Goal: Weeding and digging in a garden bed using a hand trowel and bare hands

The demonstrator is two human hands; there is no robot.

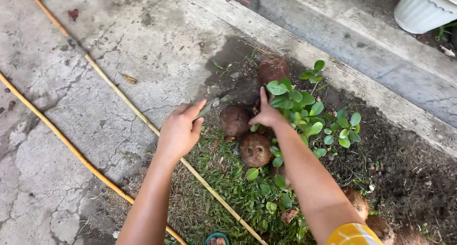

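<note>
Head view: cracked concrete ground (119, 45) fills the left, crossed by two thin bamboo canes (119, 95) — a patch of soil and grass (223, 188) lies at 5 o'clock. A white ribbed pot (419, 9) stands at 1 o'clock, its contents hidden. The left hand (180, 130) is clamped on a dark blade (209, 107); the right hand (267, 114), fingers together, touches the leafy plant (304, 111) beside brown coconut husks (235, 121).

No packages, labels, signs or screens show anywhere in this view.
</note>
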